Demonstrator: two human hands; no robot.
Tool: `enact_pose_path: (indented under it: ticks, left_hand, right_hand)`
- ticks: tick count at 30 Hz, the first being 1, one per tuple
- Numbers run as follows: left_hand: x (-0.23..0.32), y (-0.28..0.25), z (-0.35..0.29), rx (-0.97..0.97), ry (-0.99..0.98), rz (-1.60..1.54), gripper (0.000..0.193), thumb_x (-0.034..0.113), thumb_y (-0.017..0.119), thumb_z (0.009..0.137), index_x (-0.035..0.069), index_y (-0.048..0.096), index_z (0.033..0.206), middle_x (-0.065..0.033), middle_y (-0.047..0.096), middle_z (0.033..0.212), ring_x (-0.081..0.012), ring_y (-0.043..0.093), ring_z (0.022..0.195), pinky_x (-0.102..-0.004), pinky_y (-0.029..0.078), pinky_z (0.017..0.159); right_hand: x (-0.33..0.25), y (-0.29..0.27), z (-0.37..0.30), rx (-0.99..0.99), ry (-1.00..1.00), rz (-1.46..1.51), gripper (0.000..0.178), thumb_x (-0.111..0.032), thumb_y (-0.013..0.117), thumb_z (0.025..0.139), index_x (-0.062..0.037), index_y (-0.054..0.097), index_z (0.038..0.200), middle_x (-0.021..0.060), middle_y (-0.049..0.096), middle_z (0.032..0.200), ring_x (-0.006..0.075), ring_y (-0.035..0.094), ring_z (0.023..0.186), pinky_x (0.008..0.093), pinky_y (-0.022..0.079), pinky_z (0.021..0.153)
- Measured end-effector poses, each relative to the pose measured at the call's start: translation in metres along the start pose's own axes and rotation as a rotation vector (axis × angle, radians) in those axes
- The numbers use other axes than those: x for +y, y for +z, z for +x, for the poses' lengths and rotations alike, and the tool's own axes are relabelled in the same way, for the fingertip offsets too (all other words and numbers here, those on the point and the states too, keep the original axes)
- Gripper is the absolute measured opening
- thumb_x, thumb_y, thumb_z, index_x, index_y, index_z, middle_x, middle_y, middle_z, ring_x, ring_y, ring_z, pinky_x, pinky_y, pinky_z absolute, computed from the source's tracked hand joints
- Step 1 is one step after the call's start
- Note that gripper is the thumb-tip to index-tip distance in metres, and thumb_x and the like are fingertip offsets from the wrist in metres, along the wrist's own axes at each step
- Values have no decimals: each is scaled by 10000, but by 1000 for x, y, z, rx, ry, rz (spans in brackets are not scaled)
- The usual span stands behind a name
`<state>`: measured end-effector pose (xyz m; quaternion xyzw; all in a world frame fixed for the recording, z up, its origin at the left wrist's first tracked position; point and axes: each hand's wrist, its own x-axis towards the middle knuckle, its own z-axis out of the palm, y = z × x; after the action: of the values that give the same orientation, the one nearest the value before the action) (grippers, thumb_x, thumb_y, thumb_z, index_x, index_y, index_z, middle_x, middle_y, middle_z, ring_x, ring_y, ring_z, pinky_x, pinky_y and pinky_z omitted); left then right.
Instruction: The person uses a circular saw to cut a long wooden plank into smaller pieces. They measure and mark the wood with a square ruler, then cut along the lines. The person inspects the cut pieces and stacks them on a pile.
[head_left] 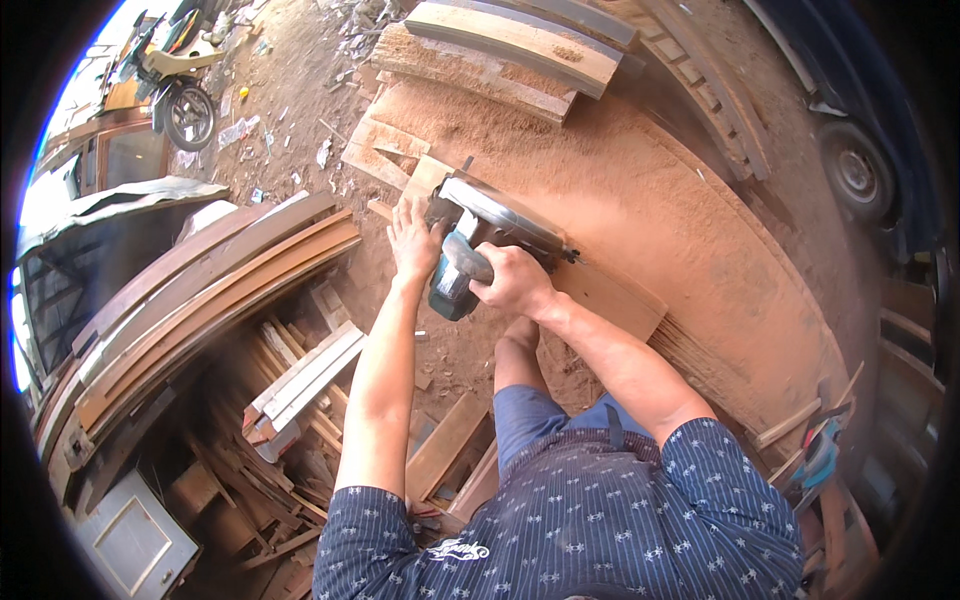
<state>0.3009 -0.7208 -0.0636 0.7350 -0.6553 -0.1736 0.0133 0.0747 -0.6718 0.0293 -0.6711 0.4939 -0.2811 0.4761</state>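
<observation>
My right hand (515, 282) is wrapped round the grey handle of a circular saw (505, 215). The saw has a silver guard and a teal and black body, and sits on a light wooden board (615, 300) along the near edge of a sawdust-covered worktop (680, 230). My left hand (413, 240) lies on the board's left part, fingers stretched out and apart, its thumb side close against the saw. Whether the thumb touches the saw I cannot tell. The saw hides the blade and the middle of the board.
Thick wooden beams (510, 50) dusted with sawdust lie at the worktop's far side. To the left stand stacked long planks (220, 290), with loose offcuts (300, 385) below. A motorbike (180, 95) is at the far left, a dark blue vehicle (860, 170) at the right.
</observation>
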Motion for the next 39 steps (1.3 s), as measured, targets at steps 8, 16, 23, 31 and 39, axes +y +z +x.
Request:
enact_pose_path:
  ticks: [8, 16, 23, 31, 39]
  left_hand:
    - [-29, -13, 30, 1, 9, 34, 710, 413, 617, 934, 45, 382, 1493, -180, 461, 1487, -344, 396, 1399, -587, 225, 1167]
    - [-59, -26, 58, 29, 122, 59, 532, 376, 616, 936, 62, 541, 1358, -156, 657, 1211, -316, 559, 1214, -523, 325, 1077]
    - [-85, -29, 79, 27, 133, 109, 496, 350, 609, 944, 65, 548, 1346, -162, 649, 1238, -327, 555, 1226, -517, 324, 1084]
    - [-97, -42, 103, -39, 96, 153, 531, 412, 577, 955, 75, 539, 1364, -167, 640, 1250, -338, 566, 1215, -537, 334, 1076]
    - [-126, -54, 126, -36, 98, 156, 546, 412, 599, 938, 70, 544, 1361, -173, 638, 1263, -352, 569, 1209, -502, 405, 1028]
  right_hand:
    - [-8, 20, 38, -6, -9, 11, 391, -228, 760, 748, 23, 619, 1014, 263, 685, 820, 424, 685, 842, 483, 555, 773]
    - [-20, 34, 70, -50, 29, 25, 408, -234, 765, 748, 25, 632, 1033, 272, 688, 861, 425, 686, 852, 488, 558, 784]
    - [-26, 48, 92, -36, 21, 25, 423, -253, 768, 748, 27, 641, 1039, 273, 690, 868, 423, 689, 859, 487, 558, 788]
    - [-32, 56, 117, -56, 46, 23, 413, -254, 769, 748, 28, 647, 1025, 271, 692, 859, 417, 695, 848, 481, 561, 793]
    - [-42, 72, 148, -64, 8, 9, 404, -261, 748, 771, 17, 655, 1049, 269, 695, 883, 418, 691, 880, 467, 561, 809]
